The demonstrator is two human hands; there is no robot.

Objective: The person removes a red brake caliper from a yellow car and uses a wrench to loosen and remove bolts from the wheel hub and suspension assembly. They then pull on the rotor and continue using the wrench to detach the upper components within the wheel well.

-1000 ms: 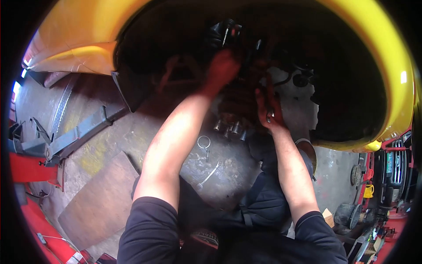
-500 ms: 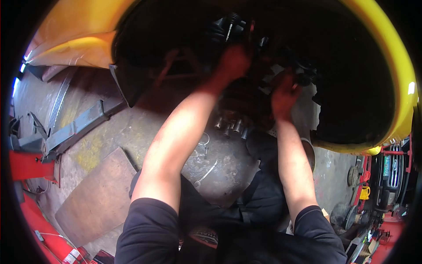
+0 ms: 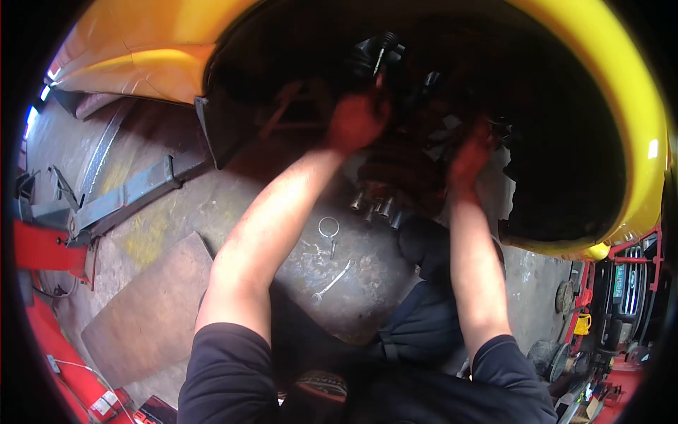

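My left hand [image 3: 357, 121] is up in the dark wheel well [image 3: 565, 162], its fingers curled in; what they hold is lost in shadow. Just above it shows a black ribbed rubber boot [image 3: 388, 39] with a bright metal rod [image 3: 380, 61] below. To the right, my right hand [image 3: 472, 157] reaches among dark suspension parts beside the hub; shade and blur hide its fingers. Between my forearms sits a rusty wheel hub [image 3: 395, 173], with several metal studs or nuts [image 3: 384, 205] pointing toward me.
A combination wrench [image 3: 333, 282], a metal ring [image 3: 328, 227] and a small bolt-like piece [image 3: 332, 248] lie on the concrete floor. Yellow bodywork [image 3: 625, 92] arches overhead. Left are a grey steel arm [image 3: 131, 198] and a brown board [image 3: 152, 311]; a vehicle grille [image 3: 631, 283] stands right.
My left hand has come down and a little left, away from the rod. My right hand has shifted slightly right and down. The view has turned a little.
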